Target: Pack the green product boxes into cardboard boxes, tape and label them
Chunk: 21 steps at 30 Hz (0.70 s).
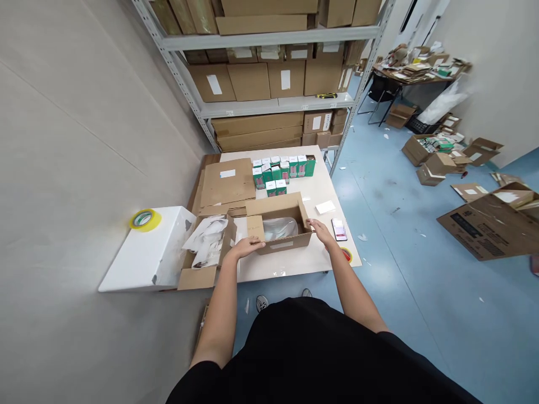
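Here, between our left hand and right hand, an open cardboard box sits on the pale, smooth table.

Clear, crinkled plastic lies within its stiff brown walls; our left hand's fingers, stretched nearly flat, touch its near left corner without gripping, while our right hand's bend at its right end, and whether they pinch the edge we cannot tell.

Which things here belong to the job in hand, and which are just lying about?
Likely in use:
open box between the left hand and right hand
clear plastic inside it
possibly green-and-white boxes

Seemingly lying about:
phone
yellow tape on the white box
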Available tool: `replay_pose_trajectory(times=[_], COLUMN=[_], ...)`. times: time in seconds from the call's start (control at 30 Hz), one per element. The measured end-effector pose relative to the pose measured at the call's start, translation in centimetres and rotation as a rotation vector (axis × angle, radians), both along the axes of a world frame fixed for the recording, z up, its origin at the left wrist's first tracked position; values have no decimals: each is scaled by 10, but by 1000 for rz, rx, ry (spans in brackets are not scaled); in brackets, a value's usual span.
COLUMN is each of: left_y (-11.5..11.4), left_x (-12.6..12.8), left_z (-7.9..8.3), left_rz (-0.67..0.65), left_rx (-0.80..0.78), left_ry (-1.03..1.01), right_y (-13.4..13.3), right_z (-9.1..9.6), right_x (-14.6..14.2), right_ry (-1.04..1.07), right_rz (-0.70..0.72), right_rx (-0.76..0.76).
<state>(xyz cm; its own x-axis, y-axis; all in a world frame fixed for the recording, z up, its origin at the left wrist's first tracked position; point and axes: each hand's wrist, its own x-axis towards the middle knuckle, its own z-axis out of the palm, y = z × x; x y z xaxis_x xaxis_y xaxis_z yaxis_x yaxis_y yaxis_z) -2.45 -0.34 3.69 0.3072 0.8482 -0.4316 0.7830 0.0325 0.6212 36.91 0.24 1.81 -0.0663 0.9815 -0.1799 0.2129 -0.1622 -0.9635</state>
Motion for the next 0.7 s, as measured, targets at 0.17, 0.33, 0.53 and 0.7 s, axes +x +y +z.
replay_pose_trajectory(times=[0.17, 0.33, 0.53, 0.7], left_y=[5, 10, 15, 30], left_x=[-4, -9, -6, -4], left_z=[-1, -18, -48, -47], left_rz=[142, 438, 752, 585], left_rx=[20, 110, 293, 228], left_ry=[-134, -242, -121, 99], right_y=[5, 10, 11, 12], right_z=[-4, -12, -47, -65], right_x=[2, 4, -12, -13], right_ry=[-68, -127, -187, -279], right_rz=[74, 68, -317, -403], right_rx=[-14, 26, 9, -89])
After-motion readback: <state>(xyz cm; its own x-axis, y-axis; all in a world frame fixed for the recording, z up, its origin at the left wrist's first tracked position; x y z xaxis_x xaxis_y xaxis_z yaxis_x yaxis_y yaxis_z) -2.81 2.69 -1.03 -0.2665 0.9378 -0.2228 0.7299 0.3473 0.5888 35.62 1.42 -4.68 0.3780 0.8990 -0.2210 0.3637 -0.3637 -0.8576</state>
